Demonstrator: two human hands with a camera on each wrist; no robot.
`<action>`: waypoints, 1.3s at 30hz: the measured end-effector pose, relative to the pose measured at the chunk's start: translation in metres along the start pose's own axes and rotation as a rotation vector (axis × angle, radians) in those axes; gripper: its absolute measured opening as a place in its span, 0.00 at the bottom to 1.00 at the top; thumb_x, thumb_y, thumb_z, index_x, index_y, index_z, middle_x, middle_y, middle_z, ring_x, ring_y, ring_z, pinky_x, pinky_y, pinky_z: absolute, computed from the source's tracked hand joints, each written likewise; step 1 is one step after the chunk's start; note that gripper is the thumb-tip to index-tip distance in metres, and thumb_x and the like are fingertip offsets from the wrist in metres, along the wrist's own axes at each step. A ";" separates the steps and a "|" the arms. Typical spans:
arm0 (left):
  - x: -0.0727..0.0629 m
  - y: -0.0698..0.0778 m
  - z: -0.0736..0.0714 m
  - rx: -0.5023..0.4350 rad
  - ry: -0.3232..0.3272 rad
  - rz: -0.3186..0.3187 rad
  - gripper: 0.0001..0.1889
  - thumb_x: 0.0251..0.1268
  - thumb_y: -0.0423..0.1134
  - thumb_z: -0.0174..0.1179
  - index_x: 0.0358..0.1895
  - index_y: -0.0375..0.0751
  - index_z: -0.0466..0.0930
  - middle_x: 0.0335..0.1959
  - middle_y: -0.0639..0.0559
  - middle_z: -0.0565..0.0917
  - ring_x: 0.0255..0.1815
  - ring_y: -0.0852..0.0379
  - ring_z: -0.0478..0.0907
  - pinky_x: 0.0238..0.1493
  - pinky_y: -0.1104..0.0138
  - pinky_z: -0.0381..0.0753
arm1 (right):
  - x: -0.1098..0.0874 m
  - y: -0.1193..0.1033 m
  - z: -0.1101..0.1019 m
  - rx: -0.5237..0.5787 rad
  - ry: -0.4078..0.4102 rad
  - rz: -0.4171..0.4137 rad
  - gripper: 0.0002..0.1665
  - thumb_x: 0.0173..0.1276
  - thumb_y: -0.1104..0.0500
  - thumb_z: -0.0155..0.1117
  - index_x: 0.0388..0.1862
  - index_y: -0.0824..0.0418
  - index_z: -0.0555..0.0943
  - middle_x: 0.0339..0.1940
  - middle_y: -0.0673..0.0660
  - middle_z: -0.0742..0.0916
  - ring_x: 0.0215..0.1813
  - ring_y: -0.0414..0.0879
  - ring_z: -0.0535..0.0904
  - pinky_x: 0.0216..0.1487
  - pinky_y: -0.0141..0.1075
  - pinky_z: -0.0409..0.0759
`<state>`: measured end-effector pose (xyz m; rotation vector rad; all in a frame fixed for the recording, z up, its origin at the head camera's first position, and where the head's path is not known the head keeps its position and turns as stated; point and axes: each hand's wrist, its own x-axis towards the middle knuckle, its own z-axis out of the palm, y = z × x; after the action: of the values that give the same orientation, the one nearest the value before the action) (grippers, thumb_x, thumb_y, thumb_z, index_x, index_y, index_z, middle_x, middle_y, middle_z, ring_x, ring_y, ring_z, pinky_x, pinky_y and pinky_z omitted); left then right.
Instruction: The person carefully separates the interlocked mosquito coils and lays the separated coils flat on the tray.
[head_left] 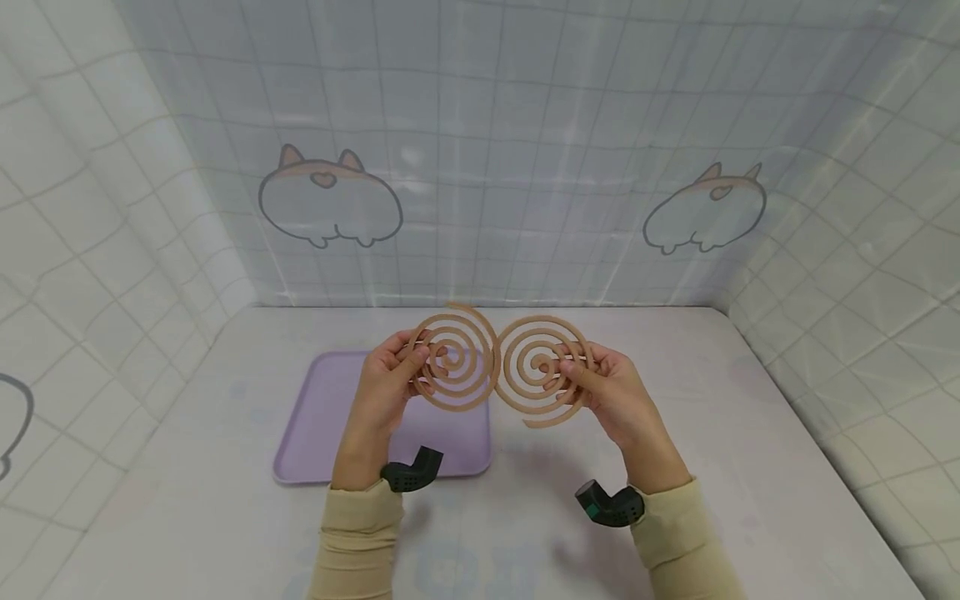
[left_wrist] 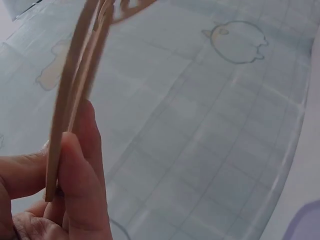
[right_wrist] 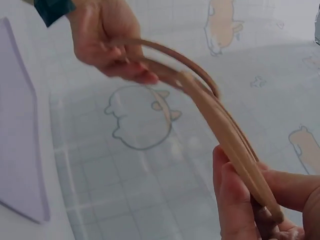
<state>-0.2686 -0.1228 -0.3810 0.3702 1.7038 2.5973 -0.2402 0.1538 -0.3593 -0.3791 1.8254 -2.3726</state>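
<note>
Two tan mosquito coils are held up side by side, their spiral faces toward the head camera. My left hand (head_left: 381, 383) pinches the left coil (head_left: 447, 361) by its left side, thumb in front and fingers behind. By its right side, the right coil (head_left: 540, 362) is gripped the same way in my right hand (head_left: 621, 398). The inner edges of the coils meet or overlap in the middle of the head view. Seen nearly edge-on, the thin coil (left_wrist: 62, 100) runs up from the left fingers. In the right wrist view the coil (right_wrist: 227, 135) appears slightly bowed.
A lilac tray (head_left: 322, 425) lies on the pale table (head_left: 210, 433), below and behind the left hand. Grid-patterned cloth walls (head_left: 480, 167) with animal drawings surround the table at the back and sides. Each wrist wears a small black camera (head_left: 412, 471).
</note>
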 end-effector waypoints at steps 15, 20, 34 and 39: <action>0.000 0.008 -0.004 0.122 0.091 0.016 0.09 0.66 0.30 0.52 0.48 0.33 0.71 0.30 0.56 0.85 0.22 0.62 0.79 0.20 0.72 0.77 | -0.003 -0.002 -0.019 0.025 0.020 -0.057 0.10 0.68 0.68 0.53 0.47 0.70 0.71 0.33 0.54 0.86 0.33 0.43 0.84 0.32 0.33 0.81; -0.001 0.012 -0.007 0.215 0.136 0.027 0.11 0.66 0.31 0.54 0.49 0.31 0.71 0.30 0.58 0.84 0.22 0.62 0.79 0.21 0.72 0.77 | -0.002 -0.002 -0.024 0.014 0.057 -0.041 0.13 0.68 0.67 0.54 0.47 0.72 0.67 0.32 0.53 0.86 0.31 0.42 0.83 0.33 0.33 0.81; -0.021 0.027 -0.059 0.951 0.208 0.194 0.08 0.61 0.32 0.60 0.41 0.32 0.80 0.28 0.41 0.84 0.22 0.60 0.78 0.21 0.74 0.75 | -0.003 0.003 -0.036 -0.001 0.092 -0.016 0.08 0.68 0.67 0.54 0.44 0.68 0.69 0.31 0.53 0.87 0.31 0.42 0.84 0.32 0.33 0.81; -0.028 0.027 -0.080 1.262 0.260 0.269 0.06 0.57 0.36 0.64 0.37 0.41 0.84 0.25 0.49 0.85 0.21 0.59 0.76 0.19 0.73 0.69 | -0.004 0.004 -0.037 0.005 0.094 -0.013 0.08 0.68 0.66 0.54 0.44 0.68 0.69 0.31 0.53 0.86 0.31 0.42 0.84 0.32 0.33 0.81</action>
<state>-0.2548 -0.2096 -0.3916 0.2433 3.3585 1.3112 -0.2468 0.1880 -0.3722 -0.2849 1.8609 -2.4429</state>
